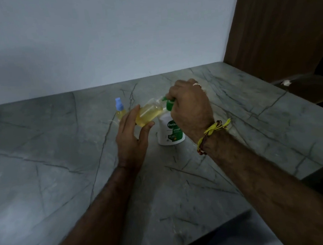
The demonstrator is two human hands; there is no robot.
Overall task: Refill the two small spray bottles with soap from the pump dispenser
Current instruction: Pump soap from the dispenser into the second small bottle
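Reaching in from the near edge, two bare forearms cross the grey veined surface toward its middle. The left hand holds a small clear bottle of yellow liquid: its thumb lies under the base and its fingers run along the far side, a loose grip, with the bottle tilted almost flat and its open neck pointing right. The right hand wears yellow and dark threads at the wrist and a ring on one finger. Its fingers curl down over the green pump head of the dispenser, which stands upright on the surface just right of the left hand. The neck of the tilted bottle sits at the pump spout; whether they touch cannot be told. The dispenser is white with a green label.

Behind the left hand, a second small bottle stands upright on the surface with a blue spray cap on and yellow liquid inside. Farther back a pale wall meets the surface, and a brown wooden panel rises at the far right.
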